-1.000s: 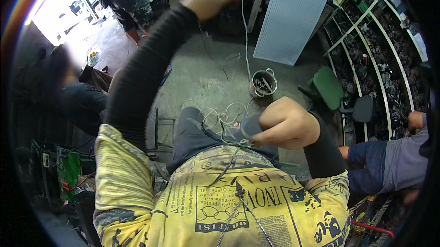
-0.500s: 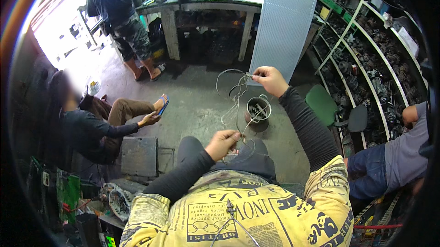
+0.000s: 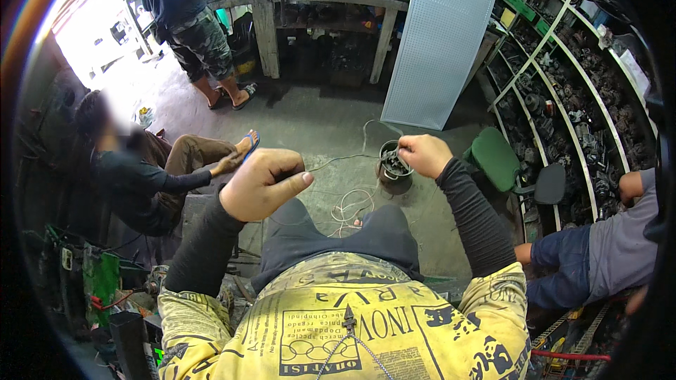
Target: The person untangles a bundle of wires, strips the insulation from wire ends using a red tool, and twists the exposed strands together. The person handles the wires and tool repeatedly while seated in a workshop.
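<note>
A thin, pale wire (image 3: 338, 159) stretches between my two hands at about chest height. My left hand (image 3: 264, 181) is closed on its left end, raised over my left thigh. Pinched in my right hand (image 3: 424, 156) is the other end of that stretch, and a loose loop rises beyond the fingers. More of the wire lies in a loose coil (image 3: 353, 207) low between my knees, with small reddish ends. Just beyond my right hand a metal pot (image 3: 384, 149) with dark metal pieces in it stands on a dark base, partly covered by the hand.
A person in dark clothes (image 3: 141, 183) sits at the left. Another stands by the workbench (image 3: 317, 1). At the right edge is a person in grey (image 3: 620, 239). A perforated panel (image 3: 440, 42) leans on the bench; a green chair (image 3: 493, 159) stands before parts-laden shelves (image 3: 563, 91).
My left hand has risen and moved left, drawing a length of wire out between the hands. My right hand has come lower and nearer. The tangled loops have dropped between my knees.
</note>
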`<act>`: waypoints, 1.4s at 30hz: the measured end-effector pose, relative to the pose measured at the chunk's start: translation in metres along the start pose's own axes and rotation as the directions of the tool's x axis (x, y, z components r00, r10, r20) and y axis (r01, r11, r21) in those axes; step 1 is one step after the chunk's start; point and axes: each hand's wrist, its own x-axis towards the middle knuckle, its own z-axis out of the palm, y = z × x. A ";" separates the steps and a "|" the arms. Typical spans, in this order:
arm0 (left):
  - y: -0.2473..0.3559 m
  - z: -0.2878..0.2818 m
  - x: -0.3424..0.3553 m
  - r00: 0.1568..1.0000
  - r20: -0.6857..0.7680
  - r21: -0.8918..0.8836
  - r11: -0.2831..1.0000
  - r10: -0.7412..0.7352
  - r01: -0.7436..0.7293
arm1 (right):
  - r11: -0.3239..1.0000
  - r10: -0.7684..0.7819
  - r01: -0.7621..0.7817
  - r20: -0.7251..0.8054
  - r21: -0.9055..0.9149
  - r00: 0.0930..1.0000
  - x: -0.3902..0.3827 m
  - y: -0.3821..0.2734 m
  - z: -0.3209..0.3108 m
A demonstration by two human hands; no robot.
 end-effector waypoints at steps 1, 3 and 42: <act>0.007 -0.004 0.004 1.000 -0.003 0.060 0.998 0.025 -0.024 | 1.000 -0.012 0.011 0.044 0.015 0.999 -0.001 -0.003 0.001; 0.018 -0.011 0.018 0.988 -0.105 0.177 0.980 0.115 -0.095 | 0.999 -0.037 0.037 0.059 -0.001 0.998 -0.003 -0.008 0.002; -0.101 0.024 -0.004 0.893 -0.414 -0.121 0.983 -0.178 0.140 | 0.976 -0.087 0.055 0.146 0.211 0.986 0.022 0.076 -0.006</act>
